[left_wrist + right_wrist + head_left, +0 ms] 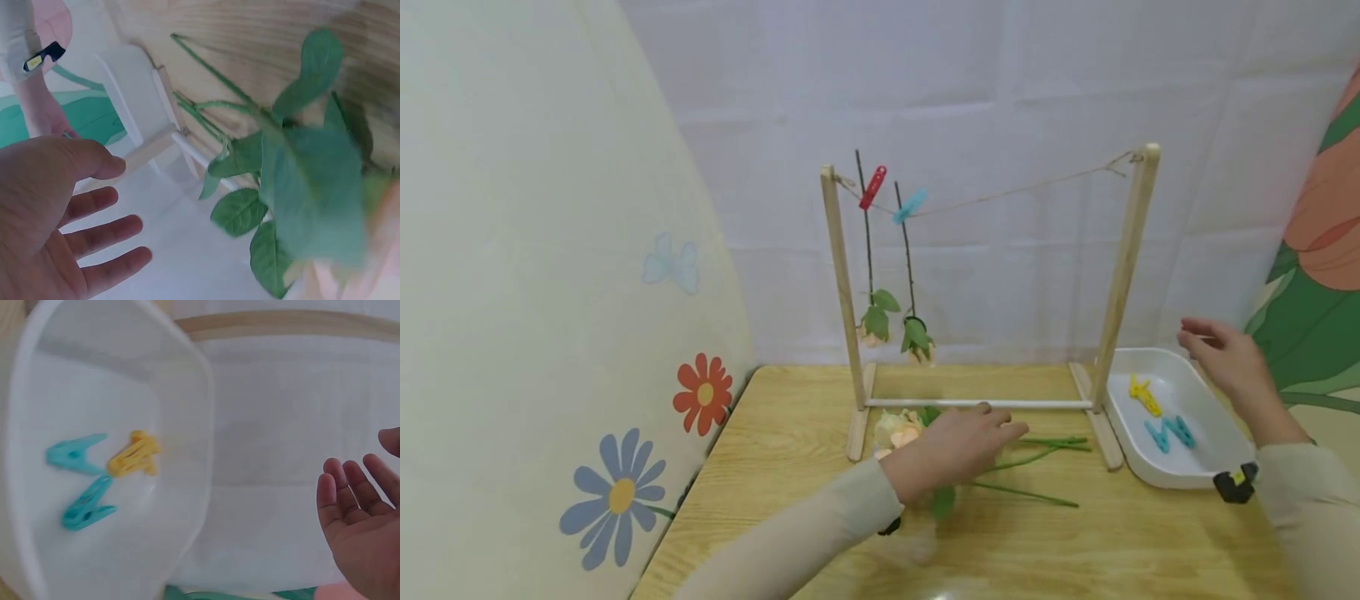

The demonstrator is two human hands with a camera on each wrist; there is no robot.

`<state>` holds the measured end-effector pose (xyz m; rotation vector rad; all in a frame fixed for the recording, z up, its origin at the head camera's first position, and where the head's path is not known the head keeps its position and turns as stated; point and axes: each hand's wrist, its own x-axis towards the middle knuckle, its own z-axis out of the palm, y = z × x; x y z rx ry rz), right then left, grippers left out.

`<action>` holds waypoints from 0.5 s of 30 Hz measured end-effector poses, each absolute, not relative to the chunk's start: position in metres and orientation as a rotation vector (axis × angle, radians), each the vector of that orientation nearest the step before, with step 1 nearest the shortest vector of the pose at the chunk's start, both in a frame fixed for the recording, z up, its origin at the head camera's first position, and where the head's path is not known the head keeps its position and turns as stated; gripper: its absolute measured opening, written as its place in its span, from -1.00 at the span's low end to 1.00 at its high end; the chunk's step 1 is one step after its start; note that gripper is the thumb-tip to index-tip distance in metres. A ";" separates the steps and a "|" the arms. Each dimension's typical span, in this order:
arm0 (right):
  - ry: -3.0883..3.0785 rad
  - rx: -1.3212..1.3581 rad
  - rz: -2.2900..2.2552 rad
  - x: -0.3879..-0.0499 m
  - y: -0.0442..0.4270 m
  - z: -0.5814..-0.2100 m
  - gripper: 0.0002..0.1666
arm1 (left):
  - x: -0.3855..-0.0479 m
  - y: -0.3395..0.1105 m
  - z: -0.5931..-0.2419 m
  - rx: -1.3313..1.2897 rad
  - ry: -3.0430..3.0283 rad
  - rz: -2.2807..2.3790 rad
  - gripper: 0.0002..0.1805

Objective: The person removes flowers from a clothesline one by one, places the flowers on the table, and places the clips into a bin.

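Observation:
My left hand [966, 442] is over the flowers lying on the table, fingers apart; in the left wrist view the hand [69, 219] holds nothing, beside green leaves [240, 212]. Pale peach blooms [897, 429] lie left of it, green stems [1030, 500] to its right. My right hand [1232, 362] hovers by the back right rim of the white tray [1172, 479]. Its fingers are loosely bent and empty in the right wrist view, where the hand [369, 519] is away from a yellow clothespin [134, 453] and two teal clothespins [87, 506] in the tray.
A wooden frame [1122, 275] stands at the table's back with a string [1007, 192] across it. Near its left post, a red clothespin [872, 187] and a blue clothespin [910, 206] each hold a flower upside down. A white rod [1045, 405] joins the frame's feet.

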<state>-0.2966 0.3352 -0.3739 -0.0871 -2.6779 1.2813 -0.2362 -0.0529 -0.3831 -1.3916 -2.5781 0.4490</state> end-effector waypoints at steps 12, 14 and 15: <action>-2.373 0.112 1.345 -0.283 0.299 -0.321 -0.30 | -0.249 -0.084 -0.356 -1.240 -2.491 0.422 -0.45; -2.322 0.164 1.357 -0.282 0.289 -0.312 -0.39 | -0.252 -0.091 -0.351 -1.216 -2.475 0.387 -0.45; -2.299 0.197 1.364 -0.281 0.283 -0.308 -0.43 | -0.254 -0.094 -0.348 -1.209 -2.465 0.357 -0.45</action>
